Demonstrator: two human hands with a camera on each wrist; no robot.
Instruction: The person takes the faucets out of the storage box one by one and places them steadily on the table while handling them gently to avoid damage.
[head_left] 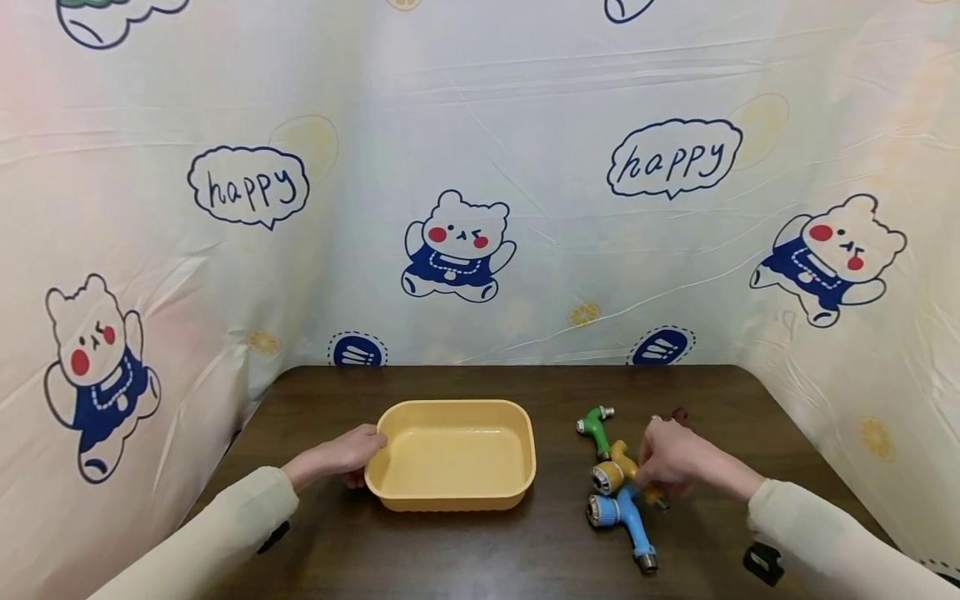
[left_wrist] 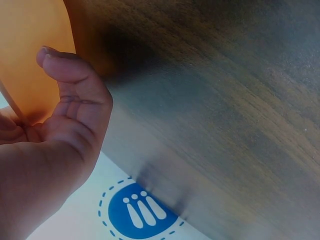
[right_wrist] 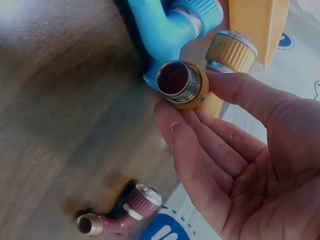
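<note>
My left hand grips the left rim of a yellow rectangular plastic basin on the brown table. In the left wrist view its thumb lies over the basin's edge. My right hand pinches a yellow tap near its threaded metal end, between thumb and fingers. Right beside it lies a blue tap, close to or touching the yellow one. A green tap lies just behind. Mostly hidden by the right hand in the head view, a dark red tap shows on the table in the right wrist view.
The dark wood-grain table carries the basin left of centre and the taps to the right. A pale curtain printed with bears and "happy" bubbles hangs behind and on both sides.
</note>
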